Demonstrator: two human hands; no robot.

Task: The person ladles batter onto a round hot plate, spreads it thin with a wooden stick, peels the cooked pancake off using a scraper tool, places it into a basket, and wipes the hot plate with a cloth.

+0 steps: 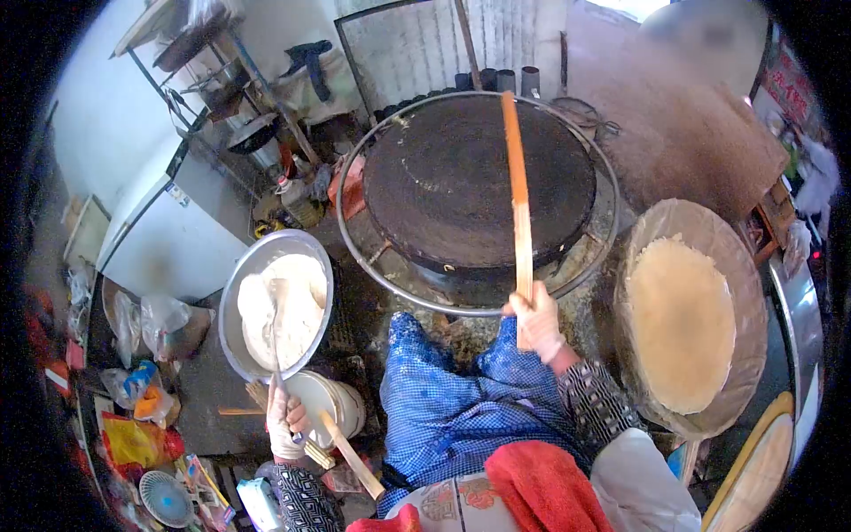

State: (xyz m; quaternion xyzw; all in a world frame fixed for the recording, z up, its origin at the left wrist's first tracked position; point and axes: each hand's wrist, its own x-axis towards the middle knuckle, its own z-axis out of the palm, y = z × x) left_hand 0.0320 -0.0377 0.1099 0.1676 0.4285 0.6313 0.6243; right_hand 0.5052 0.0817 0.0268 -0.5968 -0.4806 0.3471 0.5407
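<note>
Ahead lies a round black griddle (pixel 443 195), a lined basket (pixel 749 310) of flatbread (pixel 681 324) to its right, a metal bowl (pixel 232 310) of batter (pixel 303 301) to its left. A sign's writing (pixel 787 87) is too blurred to read. The person's right hand (pixel 537 324) grips a wooden stick (pixel 519 195) extending over the griddle; the left hand (pixel 285 424) closes round a utensil (pixel 277 355) in the batter.

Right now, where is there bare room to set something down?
A bare dark patch lies between the silver metal bowl and the clear plastic bags. The round black griddle is mostly bare left of the long wooden strip; heat can't be judged. It's crowded around the left hand, beside the white round bucket.
</note>
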